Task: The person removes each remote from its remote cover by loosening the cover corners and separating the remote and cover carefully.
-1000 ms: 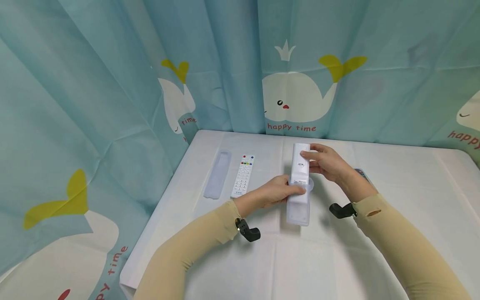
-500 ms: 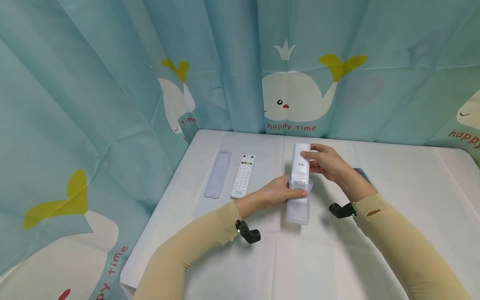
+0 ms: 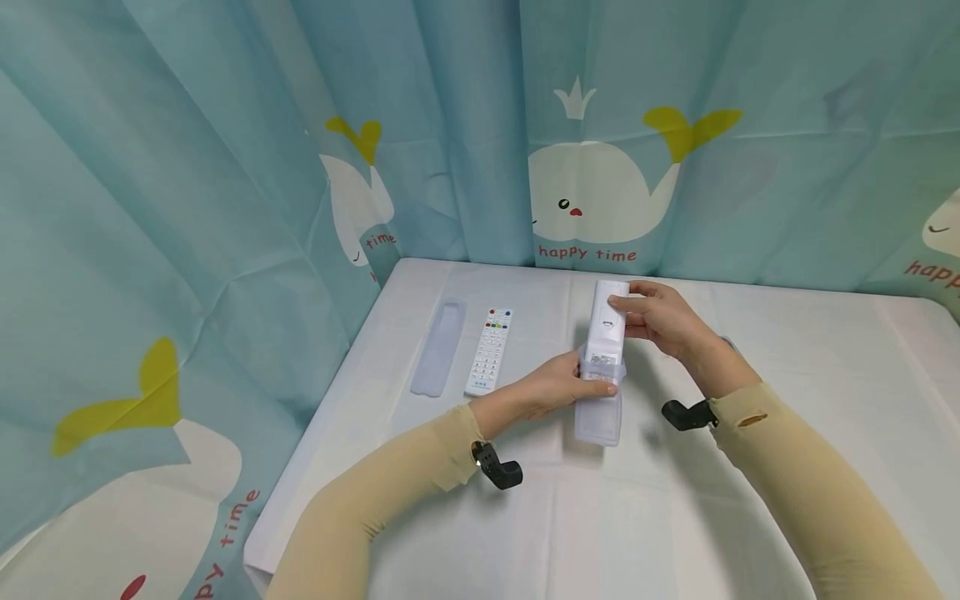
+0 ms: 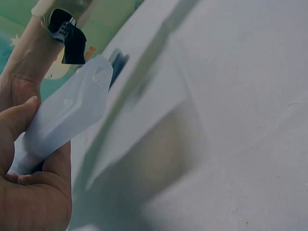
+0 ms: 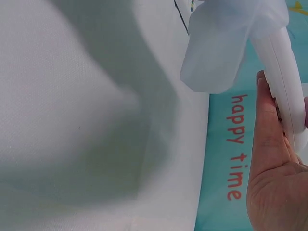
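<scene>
A white remote control [image 3: 607, 321], its back facing up, stands partly inside a translucent silicone sleeve [image 3: 598, 422]. My left hand [image 3: 557, 386] grips the sleeve near its mouth, with the thumb across the front. Higher up, my right hand [image 3: 660, 318] pinches the remote's bare end, thumb on the back and fingers behind. In the left wrist view the closed end of the sleeve [image 4: 72, 106] points out past the left thumb, held over the table. The right wrist view has the white remote [image 5: 284, 77] coming out of the cover, beside the right fingers [image 5: 269, 130].
Left of the hands, a second white remote [image 3: 489, 352] with coloured buttons lies face up beside another translucent sleeve [image 3: 438, 350]. Another remote [image 3: 729, 342] is mostly hidden behind the right forearm. A blue whale-print curtain [image 3: 450, 200] hangs behind the white table [image 3: 810, 375].
The held remote and sleeve have risen slightly, and the remote's top leans a little more rightward. The sleeve's flared rim juts out less. Both hands keep their grips.
</scene>
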Demonstrator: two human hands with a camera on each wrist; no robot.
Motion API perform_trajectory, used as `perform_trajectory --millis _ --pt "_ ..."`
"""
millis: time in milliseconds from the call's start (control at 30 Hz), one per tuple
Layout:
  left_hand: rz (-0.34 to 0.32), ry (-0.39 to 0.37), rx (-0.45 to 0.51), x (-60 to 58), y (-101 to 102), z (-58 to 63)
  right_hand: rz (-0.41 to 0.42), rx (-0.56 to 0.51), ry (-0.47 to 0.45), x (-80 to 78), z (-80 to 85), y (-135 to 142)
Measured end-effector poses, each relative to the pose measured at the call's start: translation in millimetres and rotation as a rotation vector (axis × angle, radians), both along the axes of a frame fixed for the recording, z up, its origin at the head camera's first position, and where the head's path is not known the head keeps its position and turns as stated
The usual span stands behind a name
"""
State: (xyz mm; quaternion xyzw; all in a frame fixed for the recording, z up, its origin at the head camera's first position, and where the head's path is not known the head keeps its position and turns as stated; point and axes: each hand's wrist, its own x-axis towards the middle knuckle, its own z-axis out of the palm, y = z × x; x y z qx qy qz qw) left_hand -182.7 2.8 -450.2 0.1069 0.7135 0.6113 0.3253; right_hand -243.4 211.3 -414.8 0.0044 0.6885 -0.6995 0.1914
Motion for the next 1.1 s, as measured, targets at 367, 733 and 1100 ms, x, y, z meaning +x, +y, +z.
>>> perform_trajectory --millis 367,733,1100 --pt "0.042 -0.014 -0.004 6.9 4.0 -2.1 -0.023 0.013 0.007 -3.7 2.8 4.2" --pt "0.002 -0.144 0.133 5.3 2.3 3.5 -0.013 0.03 -0.004 -3.4 8.1 8.6" --pt "-0.111 -0.201 0.185 -1.4 -5.1 6.7 -0.028 0.022 0.018 -2.9 9.8 8.5"
